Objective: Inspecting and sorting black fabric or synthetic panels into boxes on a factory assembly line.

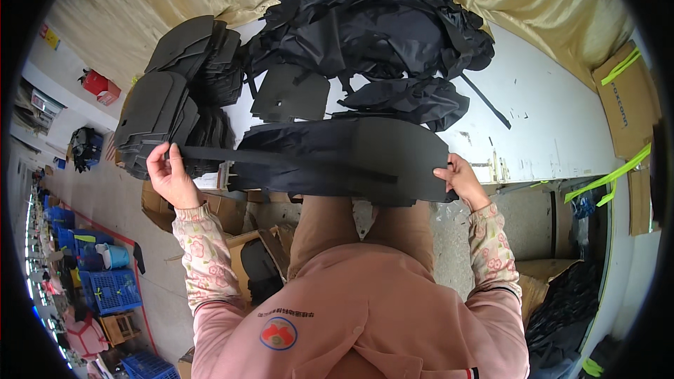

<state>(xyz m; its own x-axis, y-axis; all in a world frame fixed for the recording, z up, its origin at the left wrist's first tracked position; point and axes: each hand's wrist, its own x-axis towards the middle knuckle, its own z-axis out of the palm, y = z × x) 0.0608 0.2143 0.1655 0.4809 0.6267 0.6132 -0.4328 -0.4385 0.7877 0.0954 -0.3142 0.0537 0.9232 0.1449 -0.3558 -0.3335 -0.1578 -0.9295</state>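
Note:
My left hand [172,177] pinches the end of a black strap [221,154] between thumb and fingers. The strap stretches rightward across a black fabric piece [295,174] at the near table edge. At the right end of that piece lies a stiff dark grey panel [407,144] with rounded corners. My right hand [463,182] grips the panel's right edge, thumb on top. Just beyond are a loose grey panel [291,95] with a small hole and a folded black fabric piece [414,102].
Stacked dark grey panels [151,112] stand at the table's left. A large heap of black fabric [365,21] covers the back of the white table [540,133]. Cardboard boxes [628,98] stand at the right, and an open box [161,207] sits below the left edge.

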